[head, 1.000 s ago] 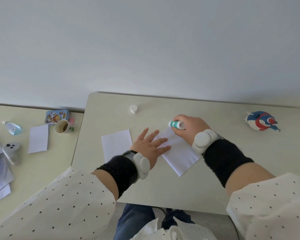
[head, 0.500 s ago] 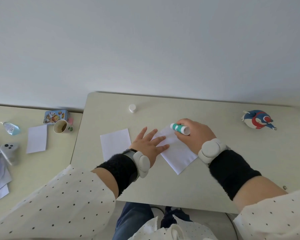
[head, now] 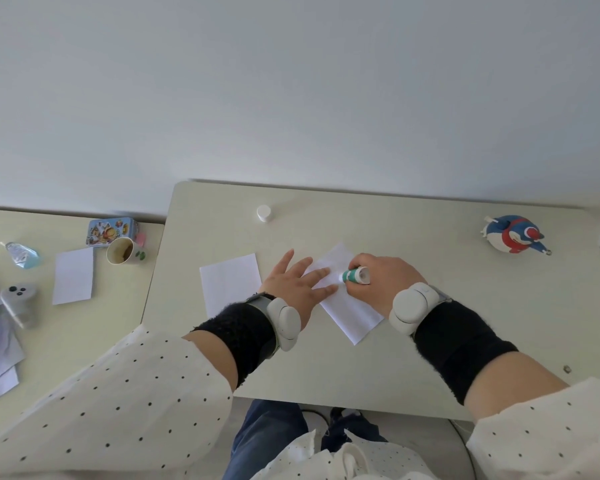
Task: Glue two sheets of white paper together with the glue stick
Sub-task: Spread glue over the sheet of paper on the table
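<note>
Two pale desks [head: 465,306] adjoin below a blank wall [head: 291,81].

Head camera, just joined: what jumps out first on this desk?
At the desk's middle, the right hand grips a green glue stick with its tip on a tilted white sheet, which the left hand presses flat. A second sheet lies just left, and a red-and-blue toy sits far right.
</note>
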